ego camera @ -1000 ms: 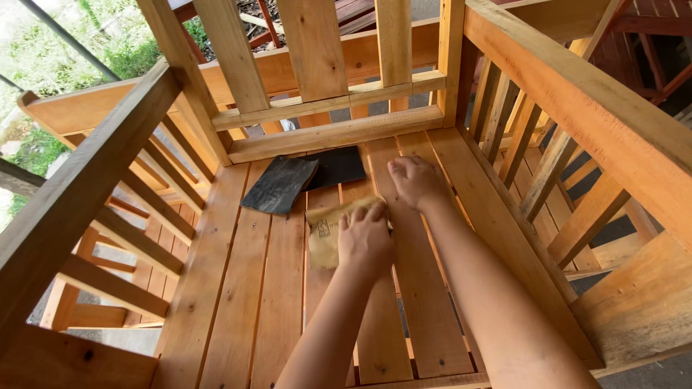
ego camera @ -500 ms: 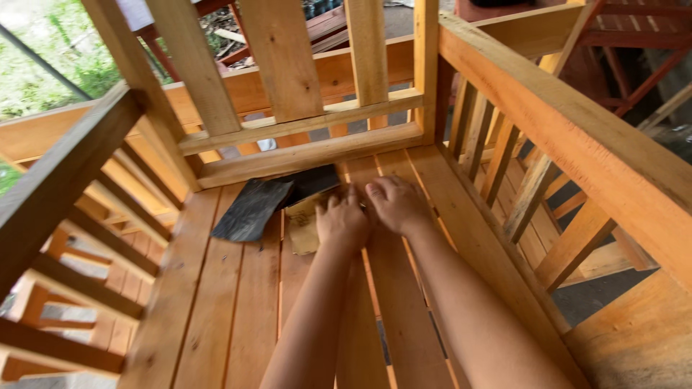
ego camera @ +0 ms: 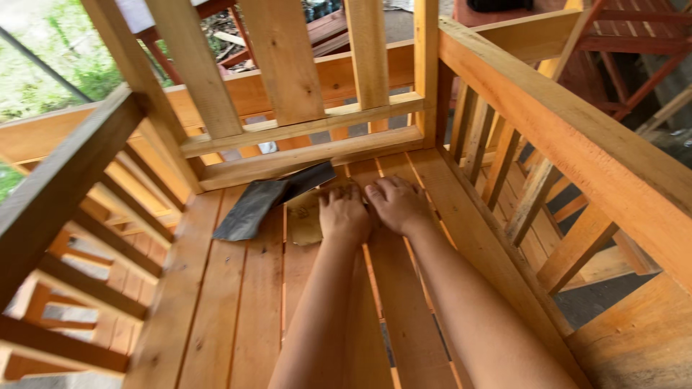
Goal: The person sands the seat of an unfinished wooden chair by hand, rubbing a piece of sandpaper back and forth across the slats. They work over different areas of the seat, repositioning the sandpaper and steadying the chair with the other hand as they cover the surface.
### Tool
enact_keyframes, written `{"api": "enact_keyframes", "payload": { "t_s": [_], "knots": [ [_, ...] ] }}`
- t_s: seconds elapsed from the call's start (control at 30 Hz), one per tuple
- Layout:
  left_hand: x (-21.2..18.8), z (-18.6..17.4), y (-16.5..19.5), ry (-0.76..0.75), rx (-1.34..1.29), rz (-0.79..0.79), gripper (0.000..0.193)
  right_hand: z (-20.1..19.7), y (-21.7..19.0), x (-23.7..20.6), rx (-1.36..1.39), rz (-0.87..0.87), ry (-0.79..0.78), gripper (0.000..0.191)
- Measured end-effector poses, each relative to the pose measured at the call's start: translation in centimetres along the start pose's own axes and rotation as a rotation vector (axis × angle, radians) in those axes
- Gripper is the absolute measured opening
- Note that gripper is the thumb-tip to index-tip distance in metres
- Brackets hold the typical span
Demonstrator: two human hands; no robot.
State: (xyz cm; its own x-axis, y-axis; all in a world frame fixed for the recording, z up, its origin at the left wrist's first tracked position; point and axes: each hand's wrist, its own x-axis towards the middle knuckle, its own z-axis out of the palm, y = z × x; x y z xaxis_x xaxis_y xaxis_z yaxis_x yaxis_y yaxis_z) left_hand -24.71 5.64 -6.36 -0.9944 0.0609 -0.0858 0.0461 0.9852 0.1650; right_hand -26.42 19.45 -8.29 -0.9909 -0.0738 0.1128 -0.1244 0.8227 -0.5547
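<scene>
Tan sandpaper sheet (ego camera: 305,218) flat on slatted wood seat (ego camera: 238,317), my left hand (ego camera: 344,214) pressing it palm-down; right hand (ego camera: 398,204) flat beside, touching. Dark sheet (ego camera: 263,202) lies w/ it, near backrest.

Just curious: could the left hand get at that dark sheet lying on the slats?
Probably yes. The left hand presses a tan sheet right beside the dark sheet, with nothing between them.
</scene>
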Motion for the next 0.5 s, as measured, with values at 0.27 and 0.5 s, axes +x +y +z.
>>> {"api": "enact_keyframes", "payload": {
  "t_s": [0.27, 0.5],
  "knots": [
    [-11.5, -1.9, 0.7, 0.021, 0.02, 0.148, 0.065, 0.8, 1.0, 0.4, 0.057, -0.066, 0.099, 0.056],
    [-11.0, -2.8, 1.4, -0.069, 0.061, 0.111, 0.069, 1.0, 1.0, 0.3, -0.023, -0.052, 0.074, 0.056]
  ]
}}
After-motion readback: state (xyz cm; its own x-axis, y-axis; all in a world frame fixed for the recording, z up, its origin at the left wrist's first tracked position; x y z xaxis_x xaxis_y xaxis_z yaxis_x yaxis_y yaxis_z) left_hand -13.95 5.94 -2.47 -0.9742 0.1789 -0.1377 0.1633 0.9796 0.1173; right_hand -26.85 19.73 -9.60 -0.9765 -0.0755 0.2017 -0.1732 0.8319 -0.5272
